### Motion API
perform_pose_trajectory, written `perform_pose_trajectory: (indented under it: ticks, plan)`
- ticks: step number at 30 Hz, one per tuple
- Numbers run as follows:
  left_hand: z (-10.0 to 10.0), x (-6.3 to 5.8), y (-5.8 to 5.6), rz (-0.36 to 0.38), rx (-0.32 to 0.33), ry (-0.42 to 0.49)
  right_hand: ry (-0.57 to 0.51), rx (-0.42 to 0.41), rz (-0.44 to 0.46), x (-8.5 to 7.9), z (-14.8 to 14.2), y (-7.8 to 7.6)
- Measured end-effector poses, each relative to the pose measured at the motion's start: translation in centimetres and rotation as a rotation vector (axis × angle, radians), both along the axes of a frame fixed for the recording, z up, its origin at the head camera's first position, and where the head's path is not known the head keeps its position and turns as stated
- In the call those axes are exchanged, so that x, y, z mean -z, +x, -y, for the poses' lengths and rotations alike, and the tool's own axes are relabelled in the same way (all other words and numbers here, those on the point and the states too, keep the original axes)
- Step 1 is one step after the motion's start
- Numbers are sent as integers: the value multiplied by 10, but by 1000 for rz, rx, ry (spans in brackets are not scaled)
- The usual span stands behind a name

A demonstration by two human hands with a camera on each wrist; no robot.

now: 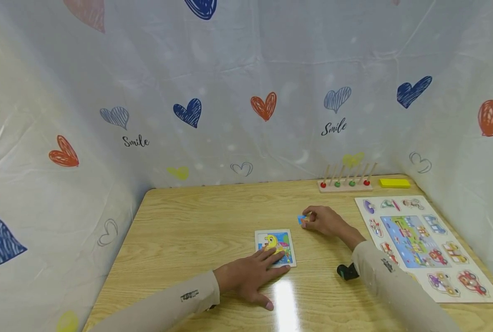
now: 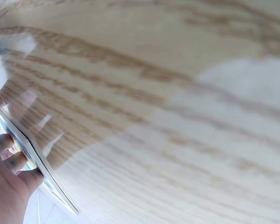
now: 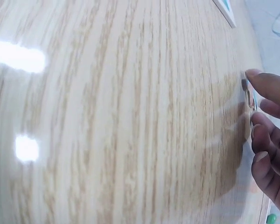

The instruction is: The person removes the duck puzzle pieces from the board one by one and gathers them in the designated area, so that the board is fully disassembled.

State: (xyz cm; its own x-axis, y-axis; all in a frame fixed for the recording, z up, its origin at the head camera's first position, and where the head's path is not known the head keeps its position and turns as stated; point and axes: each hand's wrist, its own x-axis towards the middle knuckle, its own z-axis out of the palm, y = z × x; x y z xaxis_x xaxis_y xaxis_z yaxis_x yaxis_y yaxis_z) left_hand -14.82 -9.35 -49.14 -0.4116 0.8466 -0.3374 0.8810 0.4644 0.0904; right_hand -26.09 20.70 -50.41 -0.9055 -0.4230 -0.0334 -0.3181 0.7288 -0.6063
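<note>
A small square jigsaw puzzle (image 1: 285, 237) in a white frame, with a yellow creature pictured on it, lies near the middle of the table. A pale gap shows at its upper left. My left hand (image 1: 255, 275) rests on its lower part with fingers spread; in the left wrist view the fingertips touch the puzzle beside its frame edge (image 2: 46, 172). To the right and slightly farther back, my right hand (image 1: 323, 220) pinches a small blue and orange puzzle piece (image 1: 301, 220) between thumb and fingers, close to the tabletop. The fingers partly hide the piece.
On the right lies a large white picture board (image 1: 431, 281) with vehicle shapes. Behind it stand a wooden peg rack (image 1: 346, 187) with red and green beads and a yellow block (image 1: 394, 183). A heart-printed curtain (image 1: 221, 147) borders the table.
</note>
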Motion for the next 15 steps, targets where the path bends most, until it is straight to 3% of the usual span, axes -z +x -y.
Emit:
perform_pose_trajectory:
  ticks: [8,15]
  plan:
    - [0,1,0,-8,2,-5,-1,6,-14,3,1,1]
    - [-1,0,0,7,0,-17,-37,4,1,-4,8,4]
